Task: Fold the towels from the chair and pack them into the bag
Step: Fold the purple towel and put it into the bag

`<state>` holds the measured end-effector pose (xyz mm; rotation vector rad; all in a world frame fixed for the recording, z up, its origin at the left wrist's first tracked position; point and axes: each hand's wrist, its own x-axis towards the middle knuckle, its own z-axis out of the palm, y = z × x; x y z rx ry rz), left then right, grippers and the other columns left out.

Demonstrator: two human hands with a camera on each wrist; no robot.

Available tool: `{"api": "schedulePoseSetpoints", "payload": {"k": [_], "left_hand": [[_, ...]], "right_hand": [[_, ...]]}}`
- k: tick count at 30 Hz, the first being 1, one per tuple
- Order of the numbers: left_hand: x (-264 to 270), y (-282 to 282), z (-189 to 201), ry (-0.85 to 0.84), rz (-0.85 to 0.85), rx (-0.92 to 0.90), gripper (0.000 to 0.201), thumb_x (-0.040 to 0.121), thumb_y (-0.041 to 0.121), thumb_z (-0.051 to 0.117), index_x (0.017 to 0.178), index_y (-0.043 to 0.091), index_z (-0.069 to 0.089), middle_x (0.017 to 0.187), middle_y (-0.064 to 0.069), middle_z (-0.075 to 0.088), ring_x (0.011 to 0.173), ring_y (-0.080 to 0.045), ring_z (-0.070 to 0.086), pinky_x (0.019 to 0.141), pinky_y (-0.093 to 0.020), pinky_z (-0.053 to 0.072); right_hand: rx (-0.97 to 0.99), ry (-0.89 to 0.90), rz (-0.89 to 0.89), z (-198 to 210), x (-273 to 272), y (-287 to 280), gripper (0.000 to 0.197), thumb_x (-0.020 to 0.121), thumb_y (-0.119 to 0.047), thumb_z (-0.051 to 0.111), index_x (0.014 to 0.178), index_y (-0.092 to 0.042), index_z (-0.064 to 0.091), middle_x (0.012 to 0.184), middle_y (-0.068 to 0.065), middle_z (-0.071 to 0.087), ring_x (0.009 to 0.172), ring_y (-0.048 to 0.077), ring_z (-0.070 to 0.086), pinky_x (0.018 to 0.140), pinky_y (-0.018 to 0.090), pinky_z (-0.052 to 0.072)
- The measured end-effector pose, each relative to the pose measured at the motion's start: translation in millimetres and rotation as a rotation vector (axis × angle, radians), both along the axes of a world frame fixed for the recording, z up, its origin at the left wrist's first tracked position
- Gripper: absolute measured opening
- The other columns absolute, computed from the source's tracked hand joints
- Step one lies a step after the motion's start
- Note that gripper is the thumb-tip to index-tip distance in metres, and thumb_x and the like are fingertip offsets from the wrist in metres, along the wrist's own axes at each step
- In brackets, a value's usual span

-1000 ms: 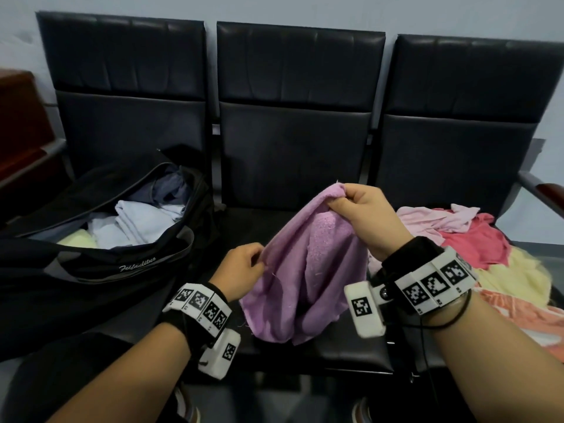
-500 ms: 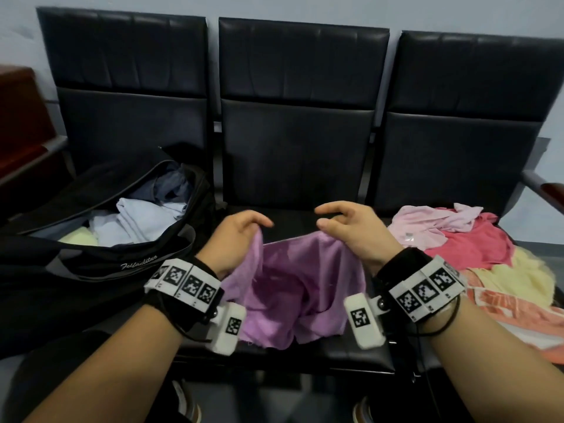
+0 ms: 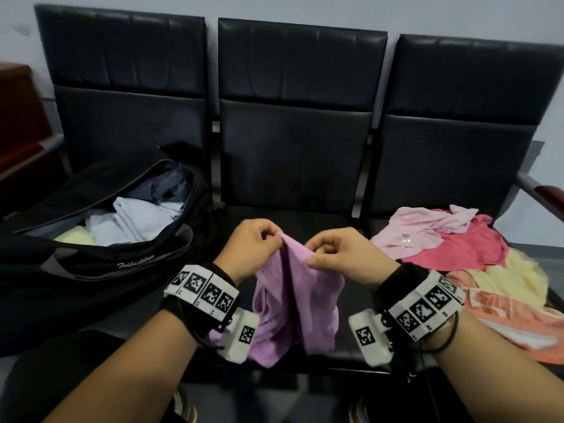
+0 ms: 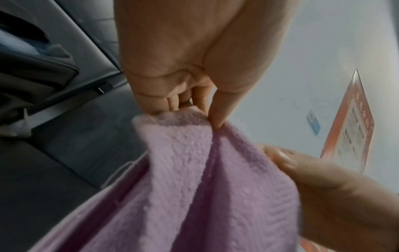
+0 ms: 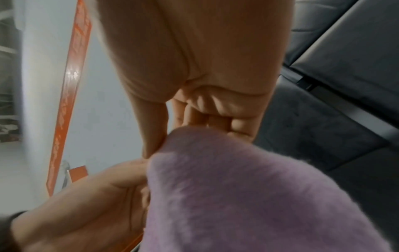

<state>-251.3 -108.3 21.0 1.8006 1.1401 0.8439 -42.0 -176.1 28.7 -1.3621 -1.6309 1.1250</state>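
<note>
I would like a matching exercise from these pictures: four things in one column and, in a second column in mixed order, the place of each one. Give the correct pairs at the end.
Things:
1. purple towel
2. black bag
3. pile of unfolded towels
4. folded light blue towel

Places:
A. inside the open bag
B. on the right seat
C. on the left seat
D. pinched by both hands, the left hand and the right hand, above the middle seat

Pairs: 1-D, 2-C, 3-B, 4-A
</note>
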Motion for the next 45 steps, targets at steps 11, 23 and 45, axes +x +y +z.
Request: {"api": "schedulePoseSetpoints", "payload": {"k": [11, 23, 45], "left_hand": [[-18, 19, 7, -0.013, 0.159, 0.025, 0.012, 0.089, 0.01, 0.064, 0.089, 0.018, 0.073, 0.089, 0.004, 0.071, 0.084, -0.011, 0.066, 0.078, -0.027, 0.052], [-6, -1, 22, -0.011, -0.207, 0.012, 0.047, 0.086, 0.008, 0.075, 0.126, 0.024, 0.057, 0.089, 0.003, 0.076, 0.079, -0.008, 0.071, 0.076, -0.026, 0.054], [-12, -14, 23, -0.105, -0.102, 0.061, 0.013, 0.082, 0.008, 0.08, 0.09, 0.015, 0.073, 0.084, -0.002, 0.075, 0.083, -0.021, 0.072, 0.076, -0.029, 0.06]], "right_hand": [[-0.092, 0.098, 0.04, -7, 5, -11, 0.01, 0.087, -0.011, 0.073, 0.09, -0.015, 0.064, 0.062, 0.004, 0.062, 0.055, 0.019, 0.063, 0.051, 0.028, 0.051], [0.127, 0.005, 0.037, 17, -26, -12, 0.011, 0.089, -0.004, 0.068, 0.096, -0.009, 0.074, 0.082, 0.01, 0.073, 0.079, 0.024, 0.071, 0.076, 0.037, 0.058], [0.386, -0.226, -0.13, 9, -44, -5, 0.009, 0.087, -0.03, 0.073, 0.081, -0.034, 0.067, 0.078, -0.017, 0.069, 0.076, 0.003, 0.066, 0.066, 0.014, 0.048]]}}
